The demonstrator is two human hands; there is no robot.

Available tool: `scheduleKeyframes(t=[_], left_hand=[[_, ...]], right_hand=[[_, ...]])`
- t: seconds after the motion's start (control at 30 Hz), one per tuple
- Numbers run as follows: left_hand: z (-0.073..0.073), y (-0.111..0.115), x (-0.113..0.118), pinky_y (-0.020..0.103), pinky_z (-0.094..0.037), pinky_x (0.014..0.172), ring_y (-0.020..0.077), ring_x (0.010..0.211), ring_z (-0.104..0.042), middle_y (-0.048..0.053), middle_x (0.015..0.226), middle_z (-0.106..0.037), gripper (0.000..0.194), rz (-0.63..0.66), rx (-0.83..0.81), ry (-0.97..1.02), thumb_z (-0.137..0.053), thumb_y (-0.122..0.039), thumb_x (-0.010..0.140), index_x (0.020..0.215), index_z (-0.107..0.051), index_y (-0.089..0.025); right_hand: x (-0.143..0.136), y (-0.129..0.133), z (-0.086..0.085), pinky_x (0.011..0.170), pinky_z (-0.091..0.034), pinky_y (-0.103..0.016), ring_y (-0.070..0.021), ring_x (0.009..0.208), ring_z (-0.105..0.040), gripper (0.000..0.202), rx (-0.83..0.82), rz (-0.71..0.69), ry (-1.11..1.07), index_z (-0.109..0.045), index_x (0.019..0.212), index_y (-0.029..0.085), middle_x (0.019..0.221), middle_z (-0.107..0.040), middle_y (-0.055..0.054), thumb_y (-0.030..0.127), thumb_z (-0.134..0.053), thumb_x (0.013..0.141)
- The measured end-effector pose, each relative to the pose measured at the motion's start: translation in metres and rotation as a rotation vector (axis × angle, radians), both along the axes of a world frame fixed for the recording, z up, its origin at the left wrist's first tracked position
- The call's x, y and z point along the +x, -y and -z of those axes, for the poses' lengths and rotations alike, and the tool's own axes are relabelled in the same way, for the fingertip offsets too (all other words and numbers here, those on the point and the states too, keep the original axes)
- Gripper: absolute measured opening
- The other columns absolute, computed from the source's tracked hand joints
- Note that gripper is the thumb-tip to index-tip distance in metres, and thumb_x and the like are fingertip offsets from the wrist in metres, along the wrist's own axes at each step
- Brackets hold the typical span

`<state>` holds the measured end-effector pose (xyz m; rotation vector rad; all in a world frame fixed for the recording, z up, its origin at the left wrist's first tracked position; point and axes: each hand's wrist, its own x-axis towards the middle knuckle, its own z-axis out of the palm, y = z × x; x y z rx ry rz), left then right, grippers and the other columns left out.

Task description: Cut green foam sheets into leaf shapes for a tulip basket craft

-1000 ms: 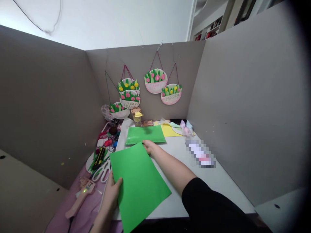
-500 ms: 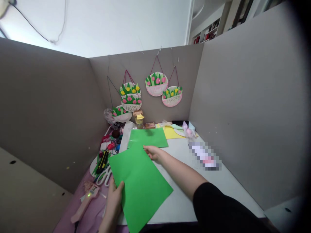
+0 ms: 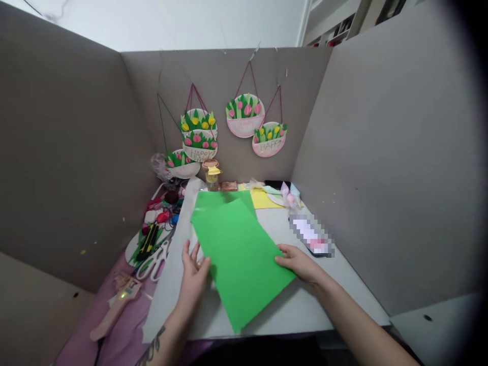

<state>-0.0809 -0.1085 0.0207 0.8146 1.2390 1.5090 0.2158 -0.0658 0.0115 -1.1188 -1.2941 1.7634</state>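
A green sheet (image 3: 244, 264) is held tilted above the white table (image 3: 305, 317), its lower corner toward me. My left hand (image 3: 195, 269) grips its left edge, thumb on top and the other fingers partly spread. At the right edge, my right hand (image 3: 295, 262) pinches the sheet between thumb and fingers. Behind it, another green sheet (image 3: 206, 202) lies flat on the table, partly covered by the held one.
Left are scissors (image 3: 154, 264), a yellow-black cutter (image 3: 148, 241) and a pink glue gun (image 3: 118, 307). A blurred phone (image 3: 310, 235) lies right; yellow paper (image 3: 263, 199) and a jar (image 3: 212, 175) stand farther back. Paper flower baskets (image 3: 246, 119) hang on the grey panel.
My right hand has moved from the sheet's top edge down to its right edge. The held sheet has shifted right and turned somewhat. The view has tilted down.
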Motion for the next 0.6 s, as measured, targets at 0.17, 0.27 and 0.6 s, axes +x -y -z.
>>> scheduleKeyframes(t=[0.17,0.27,0.6], left_hand=[[0.001,-0.012,0.019,0.040,-0.044,0.096,0.0319,0.129,-0.045,0.015,0.156,-0.017,0.093,0.180,-0.109,-0.050,-0.077,-0.040,0.067,0.143,-0.023,-0.034],[0.010,-0.013,0.029,0.038,-0.047,0.090,0.0306,0.118,-0.053,0.018,0.146,-0.037,0.080,0.282,-0.168,-0.035,-0.079,-0.033,0.062,0.132,-0.043,-0.025],[0.010,-0.012,0.010,0.031,-0.048,0.078,0.0204,0.085,-0.066,0.011,0.099,-0.071,0.050,0.361,-0.225,0.174,-0.066,-0.015,0.061,0.110,-0.059,-0.017]], right_hand=[[0.008,-0.010,0.020,0.080,-0.053,-0.040,-0.0255,0.087,-0.068,0.072,0.028,0.313,0.054,-0.046,0.133,0.018,0.104,-0.070,-0.011,0.038,-0.072,0.069],[0.004,-0.008,0.030,0.084,-0.052,-0.042,-0.0244,0.092,-0.067,0.085,0.096,0.431,0.157,-0.026,0.147,0.024,0.111,-0.067,-0.009,0.036,-0.067,0.073],[0.029,0.028,0.018,0.111,-0.028,-0.044,-0.0271,0.138,-0.032,0.078,0.344,-0.014,0.188,-0.033,0.146,0.026,0.151,-0.034,-0.007,0.045,-0.065,0.077]])
